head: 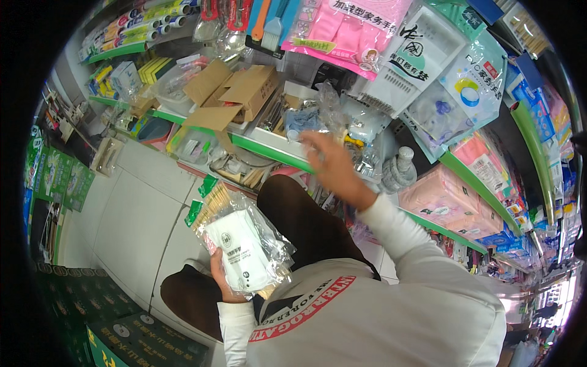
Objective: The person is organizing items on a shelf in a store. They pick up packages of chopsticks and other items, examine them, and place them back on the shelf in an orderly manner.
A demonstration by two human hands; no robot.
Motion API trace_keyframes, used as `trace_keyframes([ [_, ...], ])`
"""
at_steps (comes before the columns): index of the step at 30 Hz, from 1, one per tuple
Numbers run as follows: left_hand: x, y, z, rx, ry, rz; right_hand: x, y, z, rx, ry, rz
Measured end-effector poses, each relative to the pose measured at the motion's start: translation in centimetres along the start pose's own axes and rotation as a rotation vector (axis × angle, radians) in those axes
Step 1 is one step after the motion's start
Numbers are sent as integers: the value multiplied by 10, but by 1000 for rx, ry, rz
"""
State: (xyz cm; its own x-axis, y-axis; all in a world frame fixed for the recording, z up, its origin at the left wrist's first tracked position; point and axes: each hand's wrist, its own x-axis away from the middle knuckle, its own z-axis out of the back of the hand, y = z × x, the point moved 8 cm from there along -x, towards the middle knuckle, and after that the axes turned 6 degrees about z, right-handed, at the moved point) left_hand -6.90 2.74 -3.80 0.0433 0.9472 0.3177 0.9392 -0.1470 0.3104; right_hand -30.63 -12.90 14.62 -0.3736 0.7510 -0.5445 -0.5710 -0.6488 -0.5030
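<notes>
My left hand (224, 280) holds a clear plastic packet of white household gloves (238, 252) together with packs of thin wooden sticks (213, 204) that have green tops. Over the lower shelf's front edge, my right hand (330, 165) reaches out with its fingers spread and nothing seen in it. Just beyond its fingertips lies a plastic-wrapped blue-grey item (302, 120) in a white tray. A clear bag with yellow-handled items (354, 141) is to the right of the fingers. An opened cardboard box (254, 91) stands to the left of the tray.
Packaged pink gloves (348, 30) and other bagged gloves (477, 87) hang above the shelf. A grey stone mortar (399, 172) stands right of my right hand, beside pink tissue packs (440, 197). Green shelf edges (275, 153) run across. Dark green cartons (146, 339) stand at lower left.
</notes>
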Motion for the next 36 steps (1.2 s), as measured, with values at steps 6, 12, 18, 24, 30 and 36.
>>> trace_keyframes([
  [6,3,-12,-12,-25,-51,36,89,-52,-120,-948,-467,-590],
  [12,3,-18,-15,-77,-66,78,111,-49,-138,-793,-413,-537],
  [18,2,-20,-4,-114,35,106,127,-36,-145,-991,-351,-691],
  [24,-2,-29,10,-167,19,216,118,-20,-138,-820,-286,-604],
  [30,-1,-29,8,-181,56,197,111,-22,-133,-569,-293,-485],
  [36,0,-17,-19,-166,-19,22,97,-28,-131,-667,-279,-423],
])
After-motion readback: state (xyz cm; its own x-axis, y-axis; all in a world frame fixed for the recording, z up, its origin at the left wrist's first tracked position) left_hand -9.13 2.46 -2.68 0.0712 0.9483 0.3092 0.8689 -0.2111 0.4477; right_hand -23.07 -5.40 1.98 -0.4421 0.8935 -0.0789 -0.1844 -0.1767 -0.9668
